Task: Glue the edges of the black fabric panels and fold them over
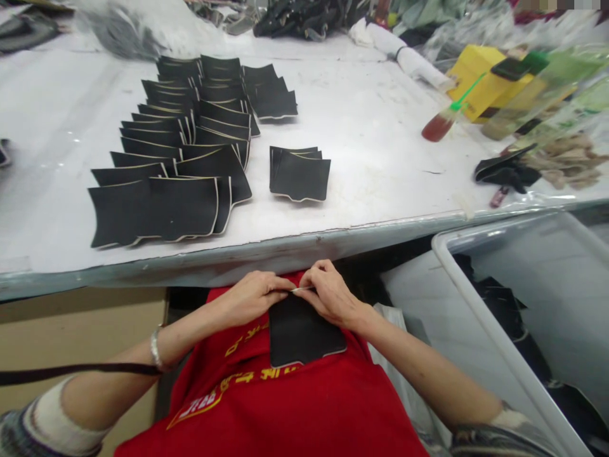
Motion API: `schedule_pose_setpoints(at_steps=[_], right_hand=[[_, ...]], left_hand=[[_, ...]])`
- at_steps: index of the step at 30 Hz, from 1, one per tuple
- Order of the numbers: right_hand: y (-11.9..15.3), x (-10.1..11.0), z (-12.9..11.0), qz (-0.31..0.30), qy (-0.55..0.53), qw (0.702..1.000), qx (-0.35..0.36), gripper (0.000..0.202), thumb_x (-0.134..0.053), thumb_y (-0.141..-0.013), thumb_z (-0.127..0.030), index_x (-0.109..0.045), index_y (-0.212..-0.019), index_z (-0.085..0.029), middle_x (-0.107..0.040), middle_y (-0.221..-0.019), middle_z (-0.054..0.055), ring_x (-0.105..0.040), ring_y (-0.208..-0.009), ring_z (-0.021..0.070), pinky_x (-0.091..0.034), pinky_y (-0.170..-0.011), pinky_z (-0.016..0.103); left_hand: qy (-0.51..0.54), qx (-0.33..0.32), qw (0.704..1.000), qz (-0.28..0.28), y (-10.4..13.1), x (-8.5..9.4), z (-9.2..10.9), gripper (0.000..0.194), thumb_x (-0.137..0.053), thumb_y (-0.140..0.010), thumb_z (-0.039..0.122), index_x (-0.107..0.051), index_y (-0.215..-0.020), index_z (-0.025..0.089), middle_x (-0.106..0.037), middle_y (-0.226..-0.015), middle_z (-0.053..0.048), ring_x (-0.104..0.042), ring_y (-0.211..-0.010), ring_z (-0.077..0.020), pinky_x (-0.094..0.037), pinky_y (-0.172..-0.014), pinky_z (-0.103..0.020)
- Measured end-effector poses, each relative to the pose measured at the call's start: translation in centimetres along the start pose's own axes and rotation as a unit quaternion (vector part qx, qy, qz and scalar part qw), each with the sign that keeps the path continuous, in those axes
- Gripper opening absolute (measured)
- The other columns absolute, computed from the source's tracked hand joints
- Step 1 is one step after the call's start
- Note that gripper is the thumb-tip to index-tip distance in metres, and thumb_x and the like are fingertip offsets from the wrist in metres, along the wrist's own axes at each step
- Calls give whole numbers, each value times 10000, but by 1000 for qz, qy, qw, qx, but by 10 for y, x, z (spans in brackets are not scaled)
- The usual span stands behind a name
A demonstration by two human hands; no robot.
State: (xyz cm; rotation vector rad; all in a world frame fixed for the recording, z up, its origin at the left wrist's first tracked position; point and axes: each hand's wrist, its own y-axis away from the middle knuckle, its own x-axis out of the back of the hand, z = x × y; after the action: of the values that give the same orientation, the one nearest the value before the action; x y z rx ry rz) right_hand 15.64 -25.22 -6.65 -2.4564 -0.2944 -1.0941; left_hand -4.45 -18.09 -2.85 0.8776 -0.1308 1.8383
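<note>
A black leather-like panel (307,333) with a pale cut edge lies against my red apron (304,419), just below the table edge. My left hand (266,292) pinches its top edge from the left. From the right, my right hand (328,295) grips the same edge, fingers curled close to the left fingertips. The top edge between my hands shows as a thin pale line. On the table ahead, a small stack of similar black panels (302,178) sits apart from the long overlapping rows of black panels (162,209).
To the right, a white plastic bin (442,244) holds black pieces. A bottle with red-brown liquid and a green nozzle (438,127), a yellow box (476,70), and brown cloth (575,158) lie on the white table (380,171). Clear plastic and dark material (309,19) line the back.
</note>
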Motion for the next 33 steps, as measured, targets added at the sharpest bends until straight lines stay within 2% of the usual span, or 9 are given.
schedule_pose_setpoints(at_steps=[4, 7, 9, 14, 21, 26, 28, 31, 33], right_hand=[[0, 10, 0, -51, -43, 998, -16, 164, -618, -930, -264, -536, -1052, -190, -694, -899, 28, -585, -791, 173, -354, -867, 356], [2, 17, 4, -101, -60, 993, -16, 95, -610, -937, -257, -586, -1004, -194, -703, -947, 29, -593, -849, 170, -336, -875, 356], [4, 18, 6, -113, -75, 990, -26, 64, -610, -937, -252, -603, -965, -195, -701, -919, 18, -594, -849, 165, -335, -871, 353], [4, 15, 8, -125, -93, 986, -50, 71, -585, -949, -258, -601, -915, -198, -691, -887, 9, -583, -838, 165, -351, -855, 339], [8, 7, 9, -127, -74, 985, -92, 140, -580, -949, -272, -610, -840, -191, -675, -798, -9, -584, -771, 153, -357, -799, 311], [11, 5, 5, -95, -79, 984, -130, 164, -620, -926, -274, -631, -790, -183, -680, -742, -17, -589, -703, 140, -362, -763, 294], [12, 8, 2, -89, -97, 982, -135, 153, -616, -927, -276, -641, -807, -185, -687, -765, -8, -599, -725, 145, -380, -759, 286], [13, 13, 1, -114, -159, 971, -136, 51, -637, -900, -233, -644, -921, -187, -695, -883, 11, -622, -810, 159, -418, -751, 270], [14, 16, 1, -127, -191, 962, -149, 99, -662, -865, -195, -636, -961, -188, -690, -917, 12, -628, -833, 167, -436, -736, 264]], left_hand=[[29, 3, 999, -12, -1, 0, -4, 318, -466, -917, 230, -723, -1105, 232, -730, -1058, -16, -641, -916, -177, -417, -796, -232], [39, 13, 999, -19, -1, 1, -5, 307, -468, -915, 251, -726, -1079, 219, -735, -1035, -14, -644, -921, -179, -419, -806, -233], [39, 14, 999, -25, -1, 2, -5, 304, -467, -913, 246, -726, -1069, 220, -735, -1034, -9, -643, -931, -180, -416, -819, -236], [-7, 13, 1000, -13, -4, 2, 1, 268, -491, -913, 258, -738, -1013, 228, -735, -966, -16, -637, -884, -184, -410, -786, -248], [-55, 4, 998, 7, -18, -14, 7, 272, -484, -937, 306, -724, -882, 191, -717, -858, -53, -630, -832, -192, -403, -727, -257], [-44, 11, 999, -9, -19, -19, 4, 219, -539, -909, 324, -706, -897, 183, -711, -876, -55, -630, -831, -196, -403, -726, -259], [-32, 9, 999, -6, -18, -19, 2, 211, -541, -905, 328, -695, -899, 183, -708, -877, -48, -627, -819, -192, -403, -717, -256], [-17, 7, 1000, -6, -16, -18, 2, 227, -497, -922, 302, -684, -875, 182, -703, -863, -38, -624, -807, -181, -405, -717, -250], [-12, 14, 1000, -9, -15, -17, 4, 214, -499, -917, 290, -677, -871, 180, -702, -864, -36, -624, -813, -183, -407, -722, -251]])
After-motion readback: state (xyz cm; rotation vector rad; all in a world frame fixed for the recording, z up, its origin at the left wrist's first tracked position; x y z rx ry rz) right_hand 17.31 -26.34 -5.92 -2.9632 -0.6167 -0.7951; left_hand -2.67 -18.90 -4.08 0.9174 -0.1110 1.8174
